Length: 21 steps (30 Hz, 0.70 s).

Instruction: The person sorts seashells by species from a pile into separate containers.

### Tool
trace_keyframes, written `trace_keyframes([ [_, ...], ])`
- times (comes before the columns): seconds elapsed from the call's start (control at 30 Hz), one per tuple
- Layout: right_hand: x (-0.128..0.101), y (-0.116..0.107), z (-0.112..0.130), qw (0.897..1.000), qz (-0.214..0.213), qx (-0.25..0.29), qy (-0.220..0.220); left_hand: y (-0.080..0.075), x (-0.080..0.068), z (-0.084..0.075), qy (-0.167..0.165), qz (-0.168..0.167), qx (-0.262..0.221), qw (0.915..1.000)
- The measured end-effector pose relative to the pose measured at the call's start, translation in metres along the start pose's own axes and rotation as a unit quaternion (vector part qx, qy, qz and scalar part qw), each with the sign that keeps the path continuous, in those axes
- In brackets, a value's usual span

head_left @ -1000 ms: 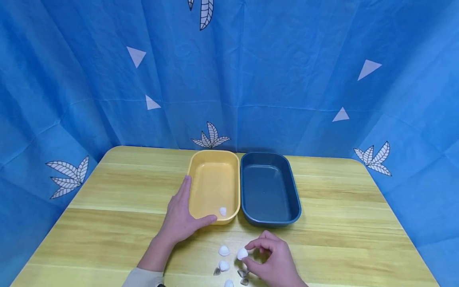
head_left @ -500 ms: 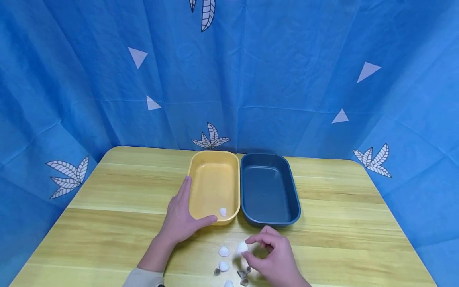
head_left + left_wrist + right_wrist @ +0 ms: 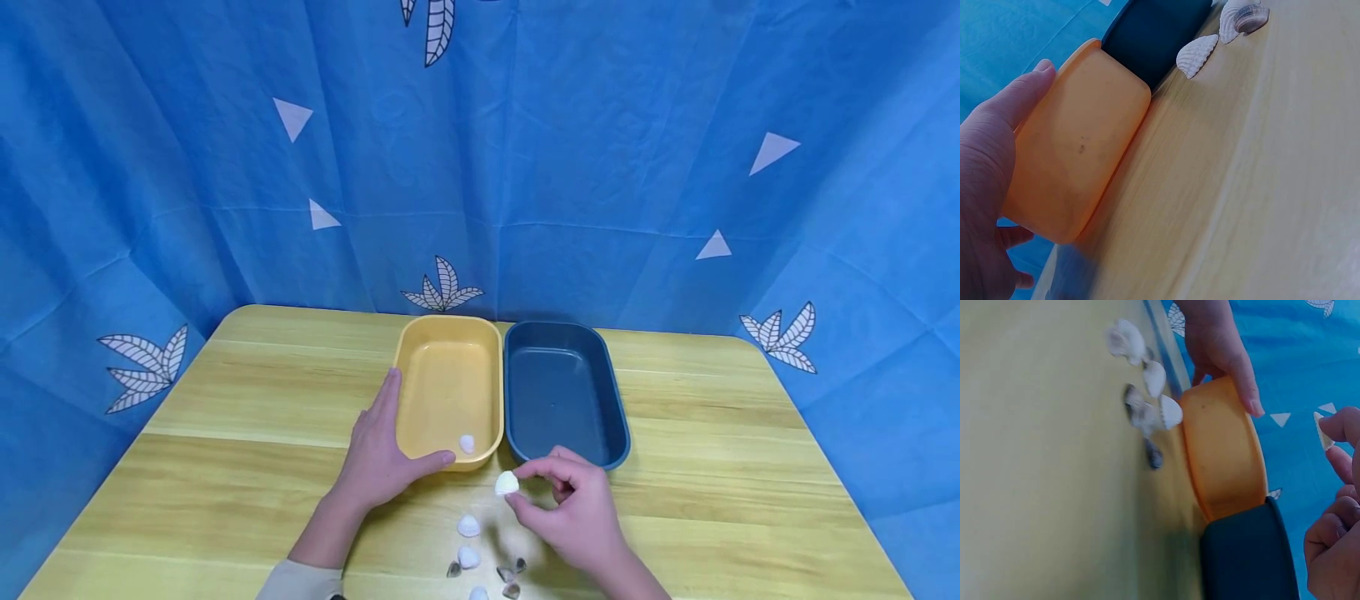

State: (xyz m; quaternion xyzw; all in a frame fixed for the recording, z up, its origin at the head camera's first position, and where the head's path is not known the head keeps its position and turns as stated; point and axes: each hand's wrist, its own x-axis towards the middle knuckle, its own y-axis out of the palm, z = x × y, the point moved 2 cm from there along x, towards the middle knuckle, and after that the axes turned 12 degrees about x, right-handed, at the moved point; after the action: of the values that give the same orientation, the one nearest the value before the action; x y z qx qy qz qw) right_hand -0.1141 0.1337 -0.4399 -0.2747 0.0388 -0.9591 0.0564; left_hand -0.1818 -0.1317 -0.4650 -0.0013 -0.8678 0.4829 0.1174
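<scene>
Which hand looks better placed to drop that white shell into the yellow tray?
The right hand, most likely. It already pinches the white shell off the table, just short of the yellow tray. The left hand rests against that tray's near corner, steadying it, and holds no shell.

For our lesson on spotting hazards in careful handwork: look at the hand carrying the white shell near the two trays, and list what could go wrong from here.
1. The right hand pinches the white shell by fingertips only, above the table; it might slip and fall.
2. The shell hangs near where the yellow tray and blue tray meet, so it could land in either.
3. Loose shells lie under that wrist and could be knocked.
</scene>
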Motion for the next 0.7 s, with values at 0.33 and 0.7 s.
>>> trace_keyframes([
  [0.33, 0.035, 0.005, -0.003, 0.999, -0.020, -0.026, 0.033, 0.000, 0.000, 0.002, -0.007, 0.000, -0.001, 1.0000],
  [0.7, 0.062, 0.006, -0.018, 0.998, -0.022, -0.020, 0.057, 0.002, 0.001, 0.003, -0.005, 0.003, 0.004, 1.0000],
])
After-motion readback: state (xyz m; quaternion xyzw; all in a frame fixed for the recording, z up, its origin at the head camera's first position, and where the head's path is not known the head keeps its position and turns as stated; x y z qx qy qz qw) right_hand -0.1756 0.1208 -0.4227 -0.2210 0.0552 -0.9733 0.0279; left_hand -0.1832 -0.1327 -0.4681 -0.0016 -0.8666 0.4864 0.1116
